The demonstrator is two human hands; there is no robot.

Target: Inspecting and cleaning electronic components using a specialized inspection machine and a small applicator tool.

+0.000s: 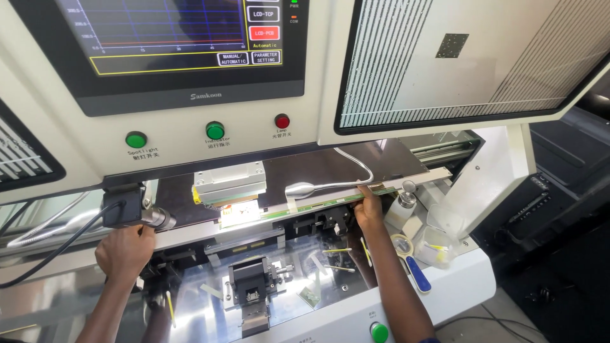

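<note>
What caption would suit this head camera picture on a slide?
Left hand beside a black cylindrical fitting; right hand on the long green strip under the machine's screens.

Cotton swabs [337,251] lie before panel strip [330,202]

Bare hands [125,251], sleeveless forearms.

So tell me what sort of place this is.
Probably an electronics repair or assembly workstation: a bonding-type machine with monitor screens, round panel buttons, and a long thin circuit strip under the right hand.
</note>
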